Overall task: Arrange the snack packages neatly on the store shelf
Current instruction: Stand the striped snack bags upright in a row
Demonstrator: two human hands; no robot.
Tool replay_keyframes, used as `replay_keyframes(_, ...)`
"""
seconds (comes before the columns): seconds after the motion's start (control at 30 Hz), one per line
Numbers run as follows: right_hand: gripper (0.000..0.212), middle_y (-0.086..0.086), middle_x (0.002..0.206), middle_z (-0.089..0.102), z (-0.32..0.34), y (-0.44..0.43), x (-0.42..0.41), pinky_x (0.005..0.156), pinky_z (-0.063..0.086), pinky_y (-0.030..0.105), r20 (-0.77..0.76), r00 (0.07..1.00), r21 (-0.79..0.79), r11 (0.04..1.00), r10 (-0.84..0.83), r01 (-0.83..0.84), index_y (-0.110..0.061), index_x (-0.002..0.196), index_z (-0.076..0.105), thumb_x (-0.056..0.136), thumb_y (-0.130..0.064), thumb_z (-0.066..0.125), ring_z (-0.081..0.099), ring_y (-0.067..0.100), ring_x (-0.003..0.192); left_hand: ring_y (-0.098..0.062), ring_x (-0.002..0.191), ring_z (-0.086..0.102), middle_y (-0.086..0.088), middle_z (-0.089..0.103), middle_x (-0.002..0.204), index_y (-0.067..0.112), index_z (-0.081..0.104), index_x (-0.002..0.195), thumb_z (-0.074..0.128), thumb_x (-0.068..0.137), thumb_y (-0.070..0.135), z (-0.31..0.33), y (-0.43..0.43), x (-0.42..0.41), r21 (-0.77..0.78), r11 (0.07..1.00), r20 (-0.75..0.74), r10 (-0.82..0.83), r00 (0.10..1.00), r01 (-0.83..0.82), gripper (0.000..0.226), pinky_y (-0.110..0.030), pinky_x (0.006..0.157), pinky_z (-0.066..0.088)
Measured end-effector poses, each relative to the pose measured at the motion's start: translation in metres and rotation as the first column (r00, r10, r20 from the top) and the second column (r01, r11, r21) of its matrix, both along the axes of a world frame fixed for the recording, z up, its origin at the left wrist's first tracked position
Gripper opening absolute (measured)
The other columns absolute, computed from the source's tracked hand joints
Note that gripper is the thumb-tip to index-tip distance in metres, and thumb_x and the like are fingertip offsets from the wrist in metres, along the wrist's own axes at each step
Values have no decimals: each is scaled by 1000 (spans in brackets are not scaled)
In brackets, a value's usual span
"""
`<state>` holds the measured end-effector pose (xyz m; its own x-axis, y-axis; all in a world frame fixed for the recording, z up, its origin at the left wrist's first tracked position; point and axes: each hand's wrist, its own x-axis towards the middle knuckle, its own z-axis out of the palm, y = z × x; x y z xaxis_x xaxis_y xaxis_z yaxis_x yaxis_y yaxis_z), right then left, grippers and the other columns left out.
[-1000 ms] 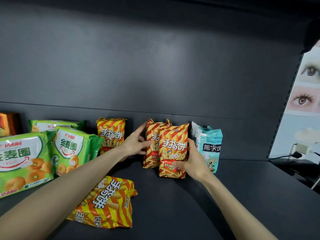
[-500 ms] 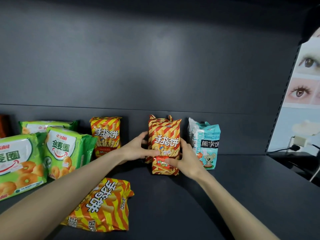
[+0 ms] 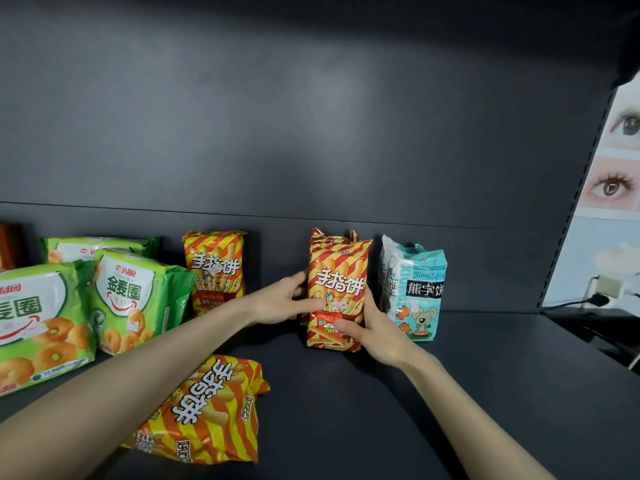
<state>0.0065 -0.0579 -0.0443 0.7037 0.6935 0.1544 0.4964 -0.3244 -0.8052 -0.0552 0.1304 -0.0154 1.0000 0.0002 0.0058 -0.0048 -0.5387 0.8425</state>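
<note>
**Task status: partly complete.** All stock sits on the shelf (image 3: 485,393). Positions are given from the held striped pack (image 3: 337,289), which stands upright close to the back panel.

1. Green ring-snack packs (image 3: 38,323): well to the left of the held striped pack. Three are visible, leaning and overlapping. They are judged not yet squared up.
2. Flat striped pack (image 3: 207,410): in front of the held striped pack and to its left. It lies face up, skewed, and partly under the left forearm. It is judged the main item left to stand up.
3. Lone striped pack (image 3: 214,271): to the left of the held striped pack, upright at the back, with a clear gap between the two.
4. Teal pack (image 3: 414,292): just beside the held striped pack on its right, upright. Contact between the two cannot be confirmed.
5. Hidden striped pack (image 3: 317,235): directly behind the held striped pack, with only its top edge showing.

**Grip state.** Both grips are closed around the held striped pack.

- Left grip (image 3: 280,303): the thumb lies across the front at mid-height and the fingers wrap round the left edge.
- Right grip (image 3: 374,323): the thumb presses the lower front and the fingers pass round the right edge, on the teal pack's side.

The base of the held striped pack appears to rest on the shelf.
</note>
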Motion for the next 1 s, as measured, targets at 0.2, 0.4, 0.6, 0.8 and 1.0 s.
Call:
replay_keyframes(0.2,82,-15,128,45,-2,-3,0,93,38,16,22,1000,-24,1000,5,-5,-27,148,-4,92,-32,55,48,2,114,-19,134,41,-1,42,145,24,13,147,59,89,30,4,-3,1,7,1000,-42,-16,999,16,74,-48,107,40)
replay_keyframes(0.4,95,-15,122,49,-3,-6,7,100,40,24,13,1000,-90,996,12,-11,-27,147,6,80,-20,73,50,5,112,-18,134,40,-1,42,145,21,14,147,61,89,29,1,-3,3,3,1000,-34,8,999,-8,75,-43,103,42)
replay_keyframes(0.6,92,-10,130,52,-7,-5,9,104,39,28,25,1000,-71,998,-2,3,-28,148,9,81,-19,72,51,9,119,-18,134,39,1,43,144,21,17,145,61,88,30,-1,1,3,7,1000,-23,10,1000,-10,73,-44,102,42)
replay_keyframes(0.8,88,-11,128,51,-7,-5,8,103,38,26,8,1000,-61,998,20,-20,-28,146,10,83,-17,70,49,7,117,-18,133,40,1,44,142,22,21,145,61,88,30,-1,2,3,16,1000,-12,3,1000,-3,69,-41,98,46)
replay_keyframes(1.0,85,-14,122,51,-5,-3,5,97,38,20,6,1000,-35,999,14,-13,-26,146,14,83,-14,70,49,3,112,-19,133,40,0,43,143,20,21,145,61,88,31,-3,4,2,12,1000,0,15,1000,-15,71,-41,97,46)
